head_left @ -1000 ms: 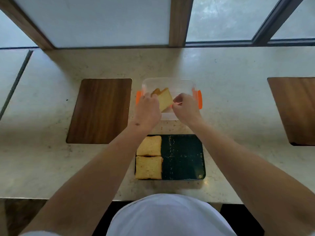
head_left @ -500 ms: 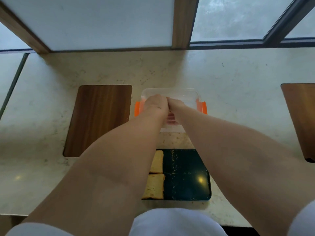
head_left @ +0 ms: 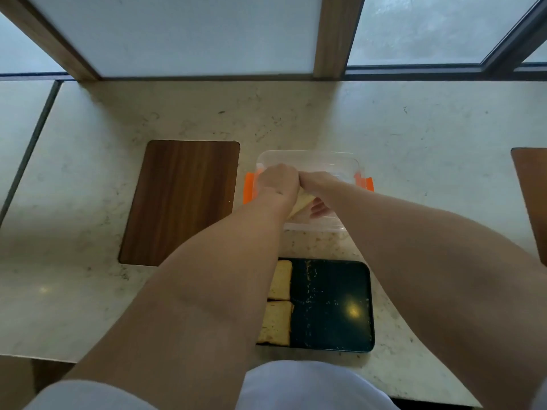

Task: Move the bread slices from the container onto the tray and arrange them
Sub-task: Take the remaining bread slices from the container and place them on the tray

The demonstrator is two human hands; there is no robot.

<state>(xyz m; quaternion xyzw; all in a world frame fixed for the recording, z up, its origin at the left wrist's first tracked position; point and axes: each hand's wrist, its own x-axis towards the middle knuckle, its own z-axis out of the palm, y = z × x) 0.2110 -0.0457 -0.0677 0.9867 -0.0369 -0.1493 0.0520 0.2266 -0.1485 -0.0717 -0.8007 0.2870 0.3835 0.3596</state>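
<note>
A clear plastic container [head_left: 331, 161] with orange side latches [head_left: 248, 187] stands on the counter beyond a dark tray [head_left: 334, 303]. Both my hands are inside the container. My left hand [head_left: 278, 183] and my right hand [head_left: 318, 189] meet over a pale yellow bread slice [head_left: 303, 202], of which only a corner shows between them. Both seem closed on that slice. Two bread slices [head_left: 281, 279] [head_left: 276, 322] lie flat in the tray's left column, one behind the other, partly hidden by my left forearm. The tray's right part holds only crumbs.
A brown wooden inlay [head_left: 180, 199] lies in the pale stone counter [head_left: 429, 161] left of the container, and another [head_left: 532, 196] sits at the right edge. Window frames run along the back. The counter's near edge is just behind the tray.
The view has tilted down and closer. Both hands went deeper into the container and closed together over the slice, which was held upright and plainly visible a second ago.
</note>
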